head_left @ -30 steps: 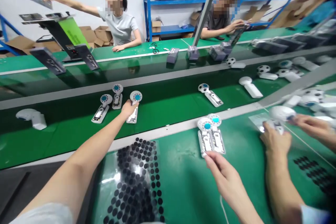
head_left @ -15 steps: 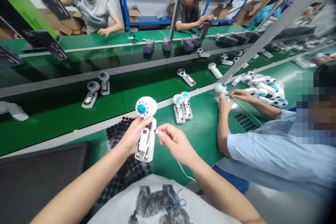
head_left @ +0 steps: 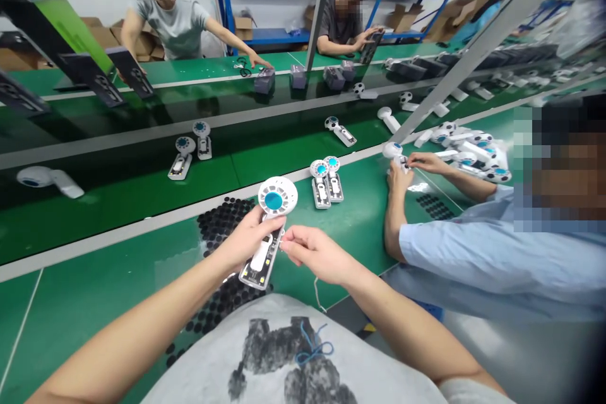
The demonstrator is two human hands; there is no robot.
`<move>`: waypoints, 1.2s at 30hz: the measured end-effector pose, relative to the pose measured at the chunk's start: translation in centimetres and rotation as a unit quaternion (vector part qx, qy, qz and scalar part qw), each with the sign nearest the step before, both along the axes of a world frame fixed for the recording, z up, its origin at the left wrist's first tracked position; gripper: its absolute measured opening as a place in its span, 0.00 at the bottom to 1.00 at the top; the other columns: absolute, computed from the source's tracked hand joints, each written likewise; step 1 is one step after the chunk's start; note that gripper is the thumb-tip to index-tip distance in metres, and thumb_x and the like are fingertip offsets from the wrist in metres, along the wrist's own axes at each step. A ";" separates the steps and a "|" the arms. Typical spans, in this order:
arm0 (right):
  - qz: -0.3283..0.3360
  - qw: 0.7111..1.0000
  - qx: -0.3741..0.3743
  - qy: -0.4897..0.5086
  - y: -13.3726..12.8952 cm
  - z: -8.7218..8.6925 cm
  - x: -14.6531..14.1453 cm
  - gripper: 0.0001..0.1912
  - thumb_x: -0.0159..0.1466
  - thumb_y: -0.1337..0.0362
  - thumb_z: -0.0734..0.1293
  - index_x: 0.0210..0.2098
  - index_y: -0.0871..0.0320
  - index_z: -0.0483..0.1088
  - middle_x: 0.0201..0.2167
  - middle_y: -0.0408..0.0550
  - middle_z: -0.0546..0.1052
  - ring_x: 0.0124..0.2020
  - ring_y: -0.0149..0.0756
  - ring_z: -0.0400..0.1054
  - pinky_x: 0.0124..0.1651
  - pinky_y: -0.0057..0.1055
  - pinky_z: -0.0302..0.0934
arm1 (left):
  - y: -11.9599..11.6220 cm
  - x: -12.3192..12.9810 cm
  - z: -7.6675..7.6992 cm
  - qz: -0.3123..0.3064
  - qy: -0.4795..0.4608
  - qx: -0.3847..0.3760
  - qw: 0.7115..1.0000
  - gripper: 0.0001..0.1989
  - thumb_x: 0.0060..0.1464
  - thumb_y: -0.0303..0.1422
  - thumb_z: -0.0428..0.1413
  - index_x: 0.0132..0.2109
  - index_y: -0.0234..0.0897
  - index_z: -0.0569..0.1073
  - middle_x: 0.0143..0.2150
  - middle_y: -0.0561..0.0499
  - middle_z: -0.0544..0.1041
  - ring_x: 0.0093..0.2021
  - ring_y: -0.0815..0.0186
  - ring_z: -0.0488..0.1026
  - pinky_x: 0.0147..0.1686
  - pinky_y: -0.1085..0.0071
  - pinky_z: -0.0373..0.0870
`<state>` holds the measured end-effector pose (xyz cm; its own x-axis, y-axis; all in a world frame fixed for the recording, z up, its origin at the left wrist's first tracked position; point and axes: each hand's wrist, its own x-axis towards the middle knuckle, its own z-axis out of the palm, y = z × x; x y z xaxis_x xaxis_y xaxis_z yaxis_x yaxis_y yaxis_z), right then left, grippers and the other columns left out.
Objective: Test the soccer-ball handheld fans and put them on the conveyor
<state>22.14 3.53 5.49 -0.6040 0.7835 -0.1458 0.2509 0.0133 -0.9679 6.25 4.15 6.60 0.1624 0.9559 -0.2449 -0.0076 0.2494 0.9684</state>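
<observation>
My left hand (head_left: pixel 250 238) is closed around a small white handheld fan (head_left: pixel 258 259), just below its round head with a blue centre. The handle's cover is off, so a dark circuit board and a white inner part show. At the handle's right edge, my right hand (head_left: pixel 312 251) pinches the end of a white cable (head_left: pixel 318 293), which hangs down below the wrist. The plug is mostly hidden by my fingers; I cannot tell whether it is in the handle. Two similar opened fans (head_left: pixel 322 184) lie side by side on the green table beyond my right hand.
Many black discs (head_left: pixel 222 221) lie on the table under my left forearm. Past the metal edge, a green conveyor (head_left: pixel 227 170) carries fans and dark boxes. A co-worker in a blue sleeve (head_left: pixel 440 227) works at my right, by a pile of fans (head_left: pixel 473 148). A grey post (head_left: pixel 426 107) slants across.
The fan in my left hand has turned a little and moved slightly right; the cable end is now against its edge. Across the conveyor, a person has lowered a dark box and reached towards another.
</observation>
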 end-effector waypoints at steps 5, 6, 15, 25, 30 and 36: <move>-0.029 0.998 0.035 -0.036 -0.1 0.1 -0.2 0.11 0.62 0.63 0.58 0.24 0.58 0.60 0.18 0.37 0.63 0.19 0.25 0.53 0.22 0.23 0.49 | 0.0 0.5 -0.2 0.019 -0.039 -0.052 0.998 0.21 0.47 0.36 0.57 0.49 0.37 0.67 0.34 0.51 0.74 0.30 0.68 0.69 0.32 0.73 0.63; -0.027 0.998 0.032 -0.039 0.0 0.1 -0.2 0.11 0.62 0.63 0.58 0.24 0.58 0.60 0.17 0.37 0.63 0.18 0.24 0.53 0.22 0.23 0.48 | 0.0 0.5 -0.3 0.020 -0.044 -0.059 0.997 0.20 0.46 0.35 0.57 0.48 0.37 0.67 0.33 0.51 0.73 0.29 0.68 0.69 0.31 0.73 0.63; -0.032 0.999 -0.025 -0.026 0.9 -1.4 -0.8 0.09 0.61 0.65 0.58 0.24 0.58 0.59 0.16 0.37 0.64 0.16 0.24 0.52 0.20 0.23 0.47 | 0.7 0.8 -1.8 0.015 -0.044 -0.065 0.997 0.19 0.45 0.35 0.58 0.45 0.35 0.68 0.36 0.50 0.73 0.32 0.68 0.69 0.32 0.73 0.64; -0.129 0.983 -0.133 -0.016 2.1 -2.0 4.7 0.10 0.59 0.59 0.61 0.25 0.58 0.60 0.15 0.33 0.55 0.15 0.23 0.45 0.18 0.23 0.39 | 7.5 -7.1 -4.0 0.233 0.000 -0.038 0.972 0.16 0.41 0.38 0.59 0.36 0.37 0.64 0.20 0.56 0.68 0.18 0.69 0.66 0.19 0.73 0.63; -0.176 0.983 -0.050 -0.023 3.7 -5.4 4.8 0.11 0.61 0.59 0.59 0.26 0.58 0.60 0.16 0.35 0.58 0.17 0.25 0.49 0.21 0.23 0.45 | 12.4 -2.5 -8.5 0.127 -0.003 -0.056 0.990 0.15 0.40 0.38 0.59 0.34 0.34 0.67 0.24 0.53 0.71 0.21 0.70 0.67 0.24 0.73 0.65; -0.202 0.974 0.040 -0.093 7.6 -10.0 1.2 0.13 0.62 0.61 0.56 0.24 0.58 0.61 0.19 0.41 0.70 0.22 0.31 0.61 0.29 0.28 0.54 | 17.0 7.0 -12.9 0.083 0.117 -0.020 0.989 0.11 0.36 0.35 0.61 0.23 0.33 0.69 0.27 0.45 0.73 0.33 0.59 0.71 0.36 0.66 0.65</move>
<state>23.32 11.14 -4.48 -0.2133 0.9652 -0.1516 0.4219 -0.0489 -0.9053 13.22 21.11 -6.32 -0.0616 0.9534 -0.2955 0.1717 0.3017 0.9378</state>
